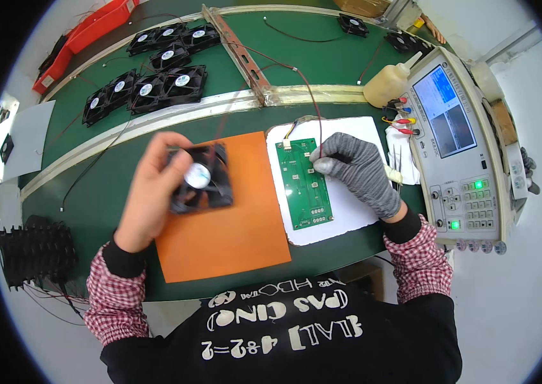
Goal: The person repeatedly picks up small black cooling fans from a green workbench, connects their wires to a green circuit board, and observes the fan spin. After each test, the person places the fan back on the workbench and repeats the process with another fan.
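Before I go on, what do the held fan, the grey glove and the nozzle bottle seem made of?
Held fan: probably moulded plastic, from its uniform black frame with a dull sheen, slightly blurred.
Grey glove: seemingly knitted fabric, matte, with fine mottled stripes; the fibre can't be told.
Nozzle bottle: likely soft plastic, with a cloudy, yellowish, translucent-looking body.

Reading the head view as a clock, the bare left hand [154,182] grips a black fan [199,176] at nine, above an orange mat [235,240]; between two and three, the gloved right hand [359,168] pinches a dark red cable [316,104] over a green circuit board [301,198]. More fans [167,88] lie between ten and eleven, a squeeze bottle [386,86] stands between one and two.
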Motion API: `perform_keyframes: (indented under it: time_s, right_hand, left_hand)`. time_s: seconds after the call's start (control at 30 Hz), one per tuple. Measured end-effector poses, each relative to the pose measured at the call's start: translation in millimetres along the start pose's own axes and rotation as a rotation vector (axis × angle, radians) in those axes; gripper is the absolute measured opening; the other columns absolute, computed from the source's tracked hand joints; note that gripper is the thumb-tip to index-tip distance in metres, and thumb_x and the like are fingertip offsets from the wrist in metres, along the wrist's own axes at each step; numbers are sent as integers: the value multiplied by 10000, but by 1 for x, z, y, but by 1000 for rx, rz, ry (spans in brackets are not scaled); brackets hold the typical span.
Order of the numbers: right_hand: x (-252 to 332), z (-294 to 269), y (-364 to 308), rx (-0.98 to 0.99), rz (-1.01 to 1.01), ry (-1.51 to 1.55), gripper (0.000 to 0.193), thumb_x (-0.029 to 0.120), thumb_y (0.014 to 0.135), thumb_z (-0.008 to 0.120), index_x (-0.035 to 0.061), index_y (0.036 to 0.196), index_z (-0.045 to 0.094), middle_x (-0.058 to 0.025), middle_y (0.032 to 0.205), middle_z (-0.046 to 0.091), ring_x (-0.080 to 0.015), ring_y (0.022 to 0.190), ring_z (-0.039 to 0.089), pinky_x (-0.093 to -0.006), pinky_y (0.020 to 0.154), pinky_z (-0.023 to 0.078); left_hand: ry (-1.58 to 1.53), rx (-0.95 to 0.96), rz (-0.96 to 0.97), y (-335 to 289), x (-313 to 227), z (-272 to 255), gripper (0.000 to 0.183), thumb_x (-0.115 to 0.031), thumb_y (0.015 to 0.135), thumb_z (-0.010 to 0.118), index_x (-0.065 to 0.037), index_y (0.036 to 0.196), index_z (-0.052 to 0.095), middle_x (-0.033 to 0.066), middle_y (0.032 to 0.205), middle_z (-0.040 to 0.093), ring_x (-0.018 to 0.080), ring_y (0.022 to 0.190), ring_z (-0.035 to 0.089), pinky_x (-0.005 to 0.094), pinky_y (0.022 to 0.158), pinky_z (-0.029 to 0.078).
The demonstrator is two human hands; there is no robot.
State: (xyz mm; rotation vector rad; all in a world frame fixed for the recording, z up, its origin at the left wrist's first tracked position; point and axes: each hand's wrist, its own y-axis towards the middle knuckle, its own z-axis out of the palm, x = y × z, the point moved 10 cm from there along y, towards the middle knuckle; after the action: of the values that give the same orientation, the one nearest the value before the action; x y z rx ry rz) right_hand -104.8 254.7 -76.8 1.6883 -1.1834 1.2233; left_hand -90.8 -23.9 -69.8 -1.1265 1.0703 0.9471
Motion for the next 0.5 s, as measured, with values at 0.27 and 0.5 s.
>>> perform_keyframes:
  time_s: [0.27, 0.5]
  right_hand:
    - [8, 11, -4, -25, -264, -181, 237, -10, 782, 688, 51, 1008, 652, -88, 875, 625, -241, 839, 626, -346, 780, 510]
    - [33, 34, -13, 64, -490, -682, 231, -40, 768, 638, 78, 966, 652, -86, 907, 618, -283, 877, 608, -397, 795, 509]
  left_hand:
    - [1063, 51, 619, -24, -30, 59, 703, -323, 696, 807, -38, 1264, 507, 153, 1211, 478, 339, 1127, 450, 429, 981, 354]
    - [1219, 121, 679, -31, -23, 75, 920, -349, 577, 872, -26, 1337, 465, 155, 1197, 500, 350, 1111, 460, 454, 969, 352]
